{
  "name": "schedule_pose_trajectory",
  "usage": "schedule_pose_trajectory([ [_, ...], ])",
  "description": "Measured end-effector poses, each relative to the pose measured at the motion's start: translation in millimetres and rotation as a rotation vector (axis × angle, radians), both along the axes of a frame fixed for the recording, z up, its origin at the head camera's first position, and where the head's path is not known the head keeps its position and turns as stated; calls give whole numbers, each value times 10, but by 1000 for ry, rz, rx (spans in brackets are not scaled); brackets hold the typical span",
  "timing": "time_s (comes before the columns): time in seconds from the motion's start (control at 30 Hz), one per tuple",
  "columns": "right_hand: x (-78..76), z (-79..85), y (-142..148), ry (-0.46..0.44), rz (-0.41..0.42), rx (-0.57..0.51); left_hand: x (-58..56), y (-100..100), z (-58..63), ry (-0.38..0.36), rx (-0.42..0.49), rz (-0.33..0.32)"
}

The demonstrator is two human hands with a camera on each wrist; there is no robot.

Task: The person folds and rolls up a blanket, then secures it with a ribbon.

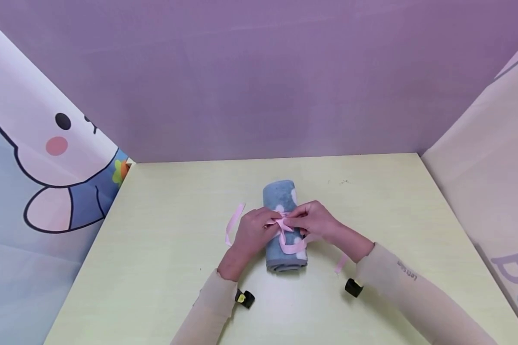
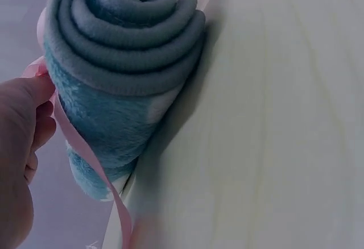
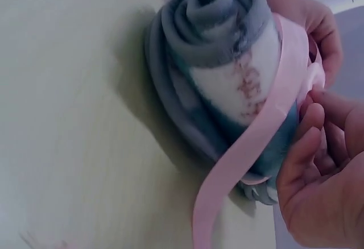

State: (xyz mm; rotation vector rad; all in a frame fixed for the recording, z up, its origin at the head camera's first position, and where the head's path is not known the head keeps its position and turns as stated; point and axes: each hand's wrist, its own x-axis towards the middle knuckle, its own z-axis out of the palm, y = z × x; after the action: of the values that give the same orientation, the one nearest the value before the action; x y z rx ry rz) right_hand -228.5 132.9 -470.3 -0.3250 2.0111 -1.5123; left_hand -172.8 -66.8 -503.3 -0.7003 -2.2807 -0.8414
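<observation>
Pale table (image 1: 164, 249), purple backdrop (image 1: 259, 76), cartoon panel (image 1: 47, 158)

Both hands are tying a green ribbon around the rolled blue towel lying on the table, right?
Not quite: the ribbon is pink, not green, as the head view shows. The rest holds: the left hand and the right hand pinch it over the rolled blue towel lying on the table.
</observation>
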Motion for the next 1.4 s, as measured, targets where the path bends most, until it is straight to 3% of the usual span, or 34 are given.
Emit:
schedule_pose_trajectory([
  [0.27,-19,-53,57,-133,4,-114,37,-38,-16,-184,184,-61],
  [0.57,-2,-64,112,-208,-8,-267,71,-62,10,-394,279,-54],
  [0.93,-14,-46,205,-366,-144,-643,86,-191,-63,-606,464,-34],
  [1.17,-49,-97,271,-342,-233,-589,117,-330,-78,-695,644,-50],
  [1.27,-56,-124,319,-328,-271,-548,127,-379,-74,-707,688,-9],
  [1.4,-56,-144,365,-298,-312,-516,130,-432,-52,-753,869,24],
])
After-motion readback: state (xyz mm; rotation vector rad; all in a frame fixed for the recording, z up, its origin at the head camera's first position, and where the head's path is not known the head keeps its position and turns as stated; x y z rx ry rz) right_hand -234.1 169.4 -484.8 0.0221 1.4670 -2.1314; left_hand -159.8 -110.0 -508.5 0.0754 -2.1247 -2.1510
